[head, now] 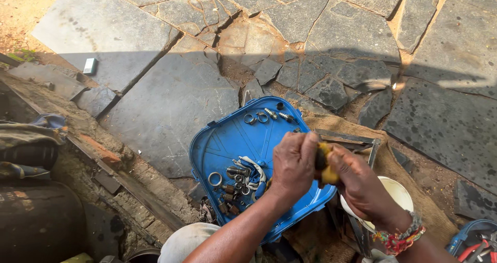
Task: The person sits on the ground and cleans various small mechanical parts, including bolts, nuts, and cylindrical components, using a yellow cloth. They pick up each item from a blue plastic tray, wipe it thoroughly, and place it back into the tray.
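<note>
Nearest me, my left hand (293,162) is curled tight around a yellow-handled tool (325,166) above the blue tray (228,139) of small metal fittings (235,183). My right hand (362,188), fingers closed, grips the same tool from the other side. I judge firm, opposed grips over the tray would catch anything dropped.

The left hand (294,162) and the right hand (360,183) are gripping a yellow-and-black tool handle (324,164) between them, both closed around it above a blue plastic tray (233,139). Small metal rings and fittings (235,180) are lying in the tray. A white bowl (398,193) is sitting on burlap sacking (393,162) over cracked stone paving (176,102).
</note>
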